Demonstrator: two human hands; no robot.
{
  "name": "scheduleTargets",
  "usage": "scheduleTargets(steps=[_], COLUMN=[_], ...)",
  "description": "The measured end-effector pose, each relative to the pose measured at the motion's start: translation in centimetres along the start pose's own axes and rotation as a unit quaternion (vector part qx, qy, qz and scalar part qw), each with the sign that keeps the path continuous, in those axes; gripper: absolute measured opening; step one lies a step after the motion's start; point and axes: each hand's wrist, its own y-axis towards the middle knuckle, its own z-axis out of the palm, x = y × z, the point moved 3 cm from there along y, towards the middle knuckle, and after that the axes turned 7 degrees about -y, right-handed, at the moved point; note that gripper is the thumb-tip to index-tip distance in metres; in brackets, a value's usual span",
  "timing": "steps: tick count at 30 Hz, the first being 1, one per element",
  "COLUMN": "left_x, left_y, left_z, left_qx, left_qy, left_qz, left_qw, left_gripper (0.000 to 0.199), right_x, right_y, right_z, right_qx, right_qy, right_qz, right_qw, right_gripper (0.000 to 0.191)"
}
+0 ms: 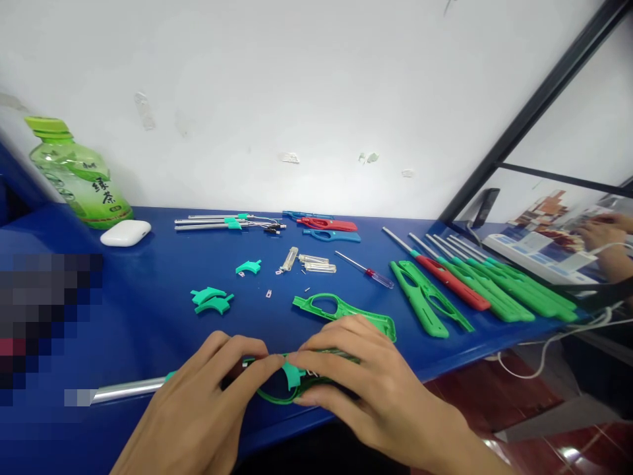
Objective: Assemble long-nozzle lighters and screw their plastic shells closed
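At the table's front edge lies a partly assembled green stick lighter (277, 397), its inside showing round the loop. A teal trigger (293, 375) sits across the loop. My left hand (212, 389) is closed over the front part, thumb and index fingertip at the trigger's top. From beneath it a metal tube (131, 389) points left. My right hand (370, 382) grips the handle end, fingertips against the trigger and the loop's edge. Most of the handle is hidden under that hand. Just beyond lies an empty green casing half (361, 315).
Loose teal triggers (212, 300), clear fuel tanks (319, 264) and a screwdriver (368, 269) lie ahead. Metal tubes (208, 224) and red casing halves (329, 225) lie by the wall. Finished lighters (494, 284) line the right. A bottle (82, 175) and white case (126, 233) stand left.
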Motion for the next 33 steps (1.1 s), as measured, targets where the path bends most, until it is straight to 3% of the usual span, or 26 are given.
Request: scheduleTargets(steps=[17, 25, 33], left_x=[-0.1, 0.3, 0.4], left_y=[0.4, -0.1, -0.9], left_z=[-0.2, -0.4, -0.2], left_qx=[0.0, -0.024, -0.009], left_qy=[-0.003, 0.03, 0.049], left_qz=[0.011, 0.024, 0.025], left_qw=[1.0, 0.999, 0.998], left_gripper=[0.026, 0.035, 0.041], right_x=[0.2, 0.2, 0.4], right_y=[1.0, 0.7, 0.6], right_z=[0.9, 1.2, 1.1], right_qx=[0.004, -0.016, -0.03], right_qy=[0.012, 0.016, -0.002], right_qz=[-0.022, -0.023, -0.026], right_qw=[1.0, 0.999, 0.999], right_gripper=[0.021, 0.019, 0.022])
